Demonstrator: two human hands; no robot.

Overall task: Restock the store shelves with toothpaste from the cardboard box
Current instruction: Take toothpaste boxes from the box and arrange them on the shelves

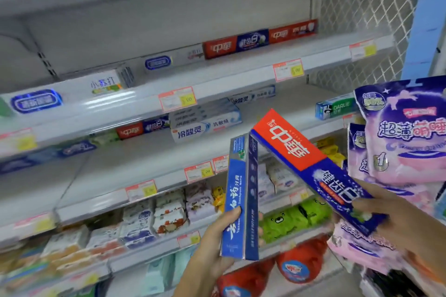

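**Legible print on cartons, packs and shelf tags**

The red-and-blue carton held in the right hand reads "中華" on its red panel and "健齿白" on its blue panel. The blue carton held in the left hand shows "白药" and, in small Latin print, "Yunnan". Upper shelf: "小苏打" on a white box; "中華" on a red box. Middle shelf: "冷酸灵 抗敏感" on the stacked white boxes; "DARLIE" on a green box. The pink pack reads "超薄萌睡". The price tags are blurred, with only "00" legible.
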